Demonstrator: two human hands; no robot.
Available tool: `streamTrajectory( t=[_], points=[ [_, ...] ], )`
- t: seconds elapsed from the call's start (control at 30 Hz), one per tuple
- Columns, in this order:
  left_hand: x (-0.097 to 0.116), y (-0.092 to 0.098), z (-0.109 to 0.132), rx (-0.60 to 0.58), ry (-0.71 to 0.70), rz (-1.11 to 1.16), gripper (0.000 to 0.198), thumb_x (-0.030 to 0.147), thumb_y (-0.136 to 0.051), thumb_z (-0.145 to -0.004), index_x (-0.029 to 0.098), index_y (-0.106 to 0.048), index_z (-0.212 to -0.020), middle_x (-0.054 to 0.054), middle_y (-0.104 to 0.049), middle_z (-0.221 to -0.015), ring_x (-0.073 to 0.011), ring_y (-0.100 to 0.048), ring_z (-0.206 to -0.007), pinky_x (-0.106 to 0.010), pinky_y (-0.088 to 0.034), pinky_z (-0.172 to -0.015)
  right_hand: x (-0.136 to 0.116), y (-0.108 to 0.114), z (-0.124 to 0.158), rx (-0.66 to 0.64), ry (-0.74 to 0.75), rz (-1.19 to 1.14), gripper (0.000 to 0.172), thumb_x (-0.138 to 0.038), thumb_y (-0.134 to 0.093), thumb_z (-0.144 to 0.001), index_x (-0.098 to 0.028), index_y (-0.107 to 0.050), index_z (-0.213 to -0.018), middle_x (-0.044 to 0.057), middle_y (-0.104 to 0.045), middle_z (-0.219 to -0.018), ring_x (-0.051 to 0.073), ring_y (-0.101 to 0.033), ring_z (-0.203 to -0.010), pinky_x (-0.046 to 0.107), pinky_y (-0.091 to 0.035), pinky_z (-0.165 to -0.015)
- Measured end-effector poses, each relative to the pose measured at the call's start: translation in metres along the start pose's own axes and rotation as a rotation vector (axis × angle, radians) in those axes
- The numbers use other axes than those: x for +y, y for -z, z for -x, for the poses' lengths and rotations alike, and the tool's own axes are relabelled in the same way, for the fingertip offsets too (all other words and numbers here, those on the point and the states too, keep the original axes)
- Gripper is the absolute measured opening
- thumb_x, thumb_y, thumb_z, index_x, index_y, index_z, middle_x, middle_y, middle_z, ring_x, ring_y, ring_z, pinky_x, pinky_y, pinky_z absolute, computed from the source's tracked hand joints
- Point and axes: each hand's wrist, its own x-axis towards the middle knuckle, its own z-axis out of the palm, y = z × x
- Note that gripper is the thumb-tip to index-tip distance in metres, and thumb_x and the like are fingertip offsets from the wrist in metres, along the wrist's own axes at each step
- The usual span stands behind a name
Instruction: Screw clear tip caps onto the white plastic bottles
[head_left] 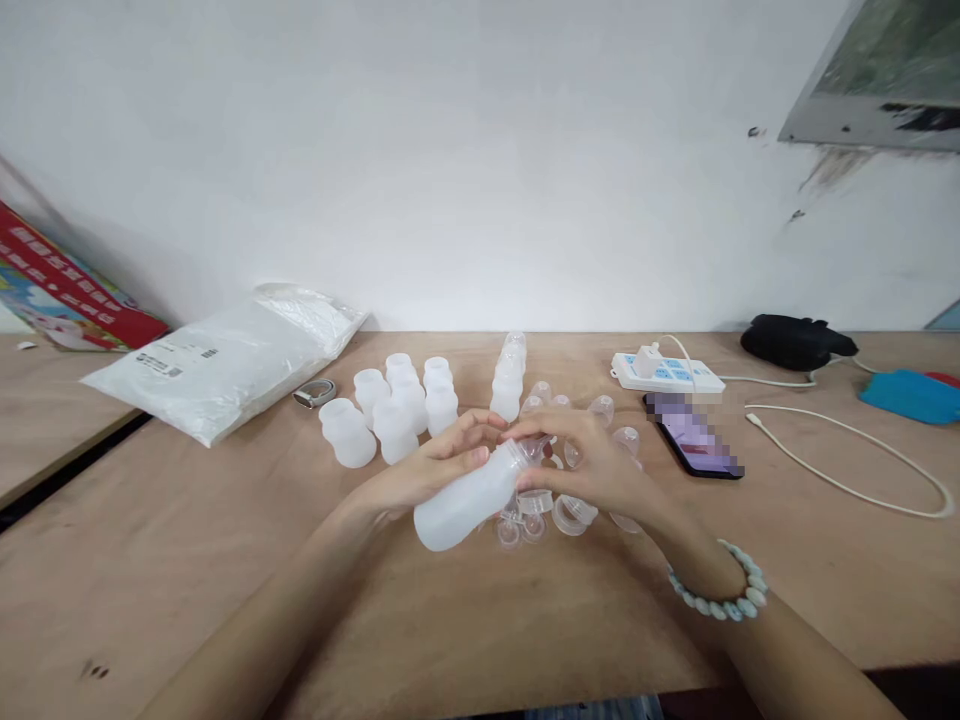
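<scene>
A frosted white baby bottle point(466, 502) lies tilted between my hands, its base toward the lower left. My left hand point(442, 458) is wrapped round the bottle's body near the neck. At the top end, the fingers of my right hand point(581, 455) close round a clear collar with a nipple point(529, 450), which sits on the bottle's mouth. Partly hidden under and behind my right hand are several clear collars point(574, 515), nipples point(532, 527) and dome caps point(626, 438). Beyond my left hand stand several open frosted bottles point(349, 433).
Capped bottles point(508, 375) line up toward the wall. To the right are a phone point(694, 435), a power strip point(667, 372), a white cable point(900, 455), a black pouch point(795, 341) and a blue item point(907, 396). A plastic bag point(232, 365) and a watch-like band point(313, 393) lie left.
</scene>
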Motion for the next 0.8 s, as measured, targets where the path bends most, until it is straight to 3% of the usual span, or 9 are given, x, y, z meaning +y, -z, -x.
streamTrajectory(
  t=[0.13, 0.2, 0.27, 0.33, 0.43, 0.53, 0.63, 0.7, 0.8],
  points=[
    [0.002, -0.004, -0.003, 0.035, -0.040, -0.250, 0.032, 0.046, -0.055, -0.094, 0.028, -0.045, -0.119, -0.004, -0.049, -0.122, -0.0192, -0.053, -0.107, -0.035, -0.046, -0.090, 0.010, -0.005, 0.001, -0.008, -0.183, 0.077, 0.036, -0.048, -0.060, -0.094, -0.016, -0.067, -0.078, 0.002, -0.063, -0.066, 0.016, -0.055, -0.060, 0.028, -0.038, -0.054],
    [0.003, -0.005, -0.004, 0.055, -0.032, -0.271, 0.030, 0.046, -0.052, -0.095, 0.028, -0.045, -0.118, -0.004, -0.048, -0.121, -0.0196, -0.051, -0.108, -0.036, -0.045, -0.091, 0.013, 0.001, 0.002, -0.082, -0.170, -0.025, 0.026, -0.044, -0.063, -0.092, -0.019, -0.068, -0.097, 0.005, -0.069, -0.090, 0.020, -0.062, -0.080, 0.029, -0.046, -0.064],
    [0.005, -0.005, -0.003, 0.071, -0.019, -0.221, 0.032, 0.046, -0.051, -0.095, 0.028, -0.041, -0.120, -0.004, -0.049, -0.121, -0.0193, -0.053, -0.103, -0.036, -0.047, -0.087, 0.013, 0.008, 0.002, -0.162, -0.153, -0.148, 0.039, -0.038, -0.072, -0.085, -0.024, -0.061, -0.120, 0.006, -0.063, -0.119, 0.022, -0.060, -0.097, 0.031, -0.049, -0.076],
    [0.006, -0.004, -0.002, 0.081, -0.009, -0.189, 0.035, 0.046, -0.052, -0.094, 0.028, -0.039, -0.121, -0.005, -0.050, -0.118, -0.0187, -0.055, -0.097, -0.036, -0.048, -0.083, 0.014, 0.011, 0.002, -0.192, -0.168, -0.211, 0.049, -0.035, -0.077, -0.080, -0.025, -0.059, -0.124, 0.005, -0.060, -0.124, 0.021, -0.060, -0.095, 0.032, -0.050, -0.079],
    [0.007, -0.005, 0.000, 0.082, -0.004, -0.244, 0.034, 0.044, -0.053, -0.094, 0.028, -0.040, -0.122, -0.004, -0.049, -0.118, -0.0179, -0.056, -0.096, -0.035, -0.049, -0.084, 0.017, 0.006, 0.001, -0.167, -0.224, -0.166, 0.022, -0.039, -0.072, -0.085, -0.018, -0.068, -0.091, 0.002, -0.065, -0.088, 0.017, -0.058, -0.073, 0.029, -0.046, -0.065],
    [0.005, -0.006, 0.000, 0.068, -0.009, -0.317, 0.032, 0.042, -0.050, -0.096, 0.029, -0.040, -0.124, -0.004, -0.048, -0.121, -0.0189, -0.054, -0.103, -0.037, -0.047, -0.088, 0.021, -0.001, 0.000, -0.116, -0.285, -0.085, 0.045, -0.048, -0.058, -0.094, -0.017, -0.055, -0.062, -0.003, -0.048, -0.057, 0.012, -0.045, -0.053, 0.026, -0.034, -0.051],
    [0.004, -0.006, -0.001, 0.070, -0.033, -0.339, 0.029, 0.042, -0.049, -0.097, 0.029, -0.041, -0.122, -0.004, -0.049, -0.120, -0.0195, -0.052, -0.107, -0.037, -0.046, -0.090, 0.019, 0.004, 0.001, -0.159, -0.240, -0.167, 0.026, -0.044, -0.067, -0.089, -0.018, -0.064, -0.088, 0.002, -0.064, -0.087, 0.018, -0.059, -0.080, 0.028, -0.045, -0.063],
    [0.005, -0.007, -0.002, 0.089, -0.041, -0.328, 0.030, 0.042, -0.050, -0.096, 0.028, -0.041, -0.122, -0.003, -0.049, -0.117, -0.0190, -0.052, -0.104, -0.037, -0.047, -0.089, 0.017, 0.010, 0.001, -0.198, -0.195, -0.289, 0.042, -0.036, -0.078, -0.080, -0.023, -0.060, -0.116, 0.005, -0.062, -0.116, 0.022, -0.057, -0.107, 0.031, -0.050, -0.079],
    [0.007, -0.007, -0.002, 0.090, -0.030, -0.314, 0.032, 0.043, -0.050, -0.096, 0.028, -0.041, -0.122, -0.003, -0.050, -0.115, -0.0190, -0.052, -0.104, -0.036, -0.047, -0.089, 0.018, 0.008, 0.000, -0.146, -0.233, -0.362, 0.044, -0.033, -0.079, -0.079, -0.023, -0.057, -0.115, 0.003, -0.066, -0.098, 0.019, -0.064, -0.088, 0.030, -0.052, -0.072]
  ],
)
